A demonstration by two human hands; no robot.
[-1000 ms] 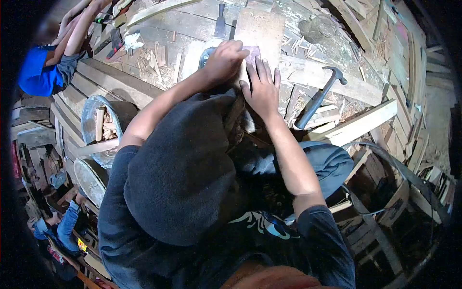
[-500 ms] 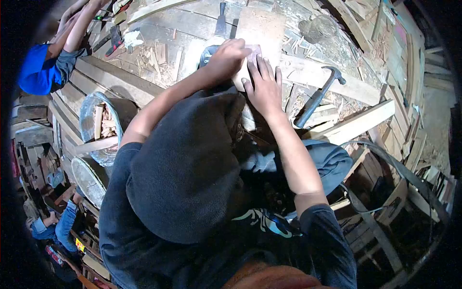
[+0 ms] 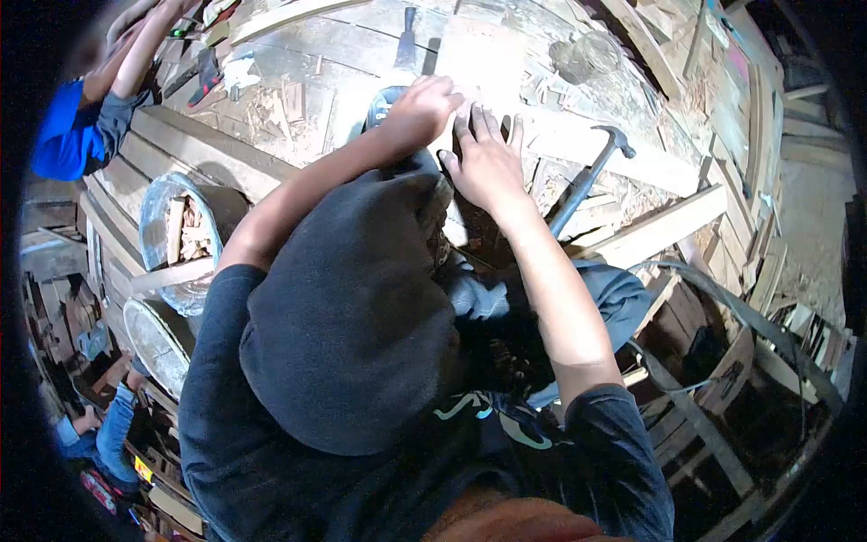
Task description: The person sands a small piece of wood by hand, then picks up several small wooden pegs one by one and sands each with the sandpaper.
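Two hands press on one pale wooden board [image 3: 479,63] lying flat on the plank floor. The right hand [image 3: 488,163] lies open, palm down, fingers spread toward the board's far end. The left hand [image 3: 417,110] is curled at the board's near left edge; whether it grips anything I cannot tell. The board is rectangular and rough-sawn, its long axis running away from the person. Left of the board lie a dark-handled tool [image 3: 408,41] and loose chips. Right of it a hammer [image 3: 587,176] lies slantwise, steel head away, among offcuts. Free floor shows only beyond the board's left side.
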